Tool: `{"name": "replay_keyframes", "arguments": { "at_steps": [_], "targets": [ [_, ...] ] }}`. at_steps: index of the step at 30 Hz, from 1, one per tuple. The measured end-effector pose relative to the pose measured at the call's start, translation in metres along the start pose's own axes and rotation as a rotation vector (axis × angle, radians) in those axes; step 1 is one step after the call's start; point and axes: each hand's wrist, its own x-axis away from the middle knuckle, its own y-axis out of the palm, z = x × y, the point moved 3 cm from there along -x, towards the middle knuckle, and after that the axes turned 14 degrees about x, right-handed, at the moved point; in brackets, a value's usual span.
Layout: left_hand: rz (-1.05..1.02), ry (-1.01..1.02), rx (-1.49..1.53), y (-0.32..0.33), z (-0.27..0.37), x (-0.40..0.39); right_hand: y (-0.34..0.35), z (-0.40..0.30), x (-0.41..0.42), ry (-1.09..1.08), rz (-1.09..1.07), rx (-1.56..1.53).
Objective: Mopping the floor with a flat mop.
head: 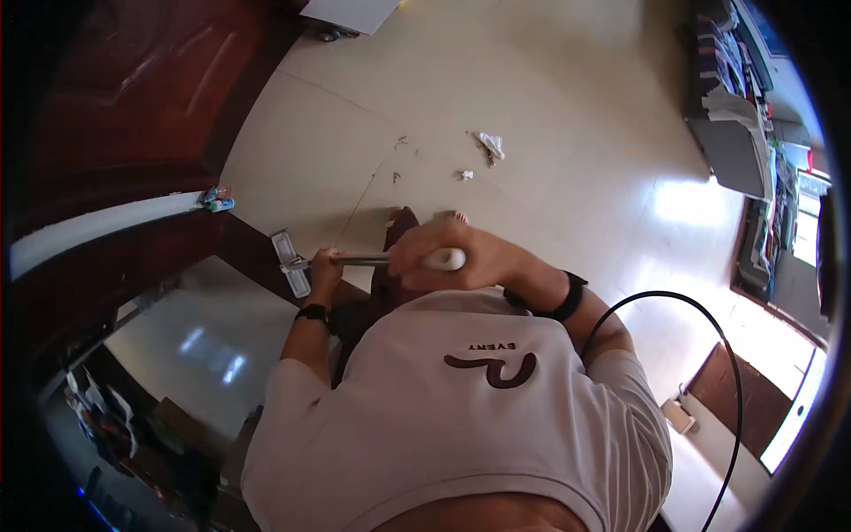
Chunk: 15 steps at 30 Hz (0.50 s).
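A flat mop or broom with a pale rectangular head (290, 264) is held at a slant across my front. Its metal pole (364, 260) runs from the head at the left towards my chest. My left hand (326, 271) is closed round the pole near the head. Higher up, my right hand (442, 256) grips the upper end, and the pole's white end cap (452, 259) shows at the fist. Ahead of my feet a crumpled white paper or wrapper (491, 145) lies among brown crumbs. A smaller white scrap (467, 175) and dark debris (397, 177) lie nearby.
A dark red wooden door (133, 86) is at the left, with small bottles or packets (221, 203) at its foot. A light panel on wheels (352, 14) stands ahead. Cloth-laden furniture (738, 133) stands at the right. A black cable (730, 346) loops beside my right arm.
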Motion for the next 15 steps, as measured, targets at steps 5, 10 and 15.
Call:
{"name": "replay_keyframes", "arguments": {
  "at_steps": [5,10,15],
  "targets": [
    [-0.104,-0.311,0.005,0.023,0.048,-0.025,-0.017,-0.002,0.032,0.023,0.185,0.044],
    [-0.059,-0.13,-0.087,0.057,0.095,-0.046,-0.034,-0.012,0.077,0.066,0.36,-0.085],
    [-0.1,-0.177,-0.075,0.095,0.169,-0.07,-0.067,-0.019,0.139,0.121,0.447,-0.023]
  ]
}}
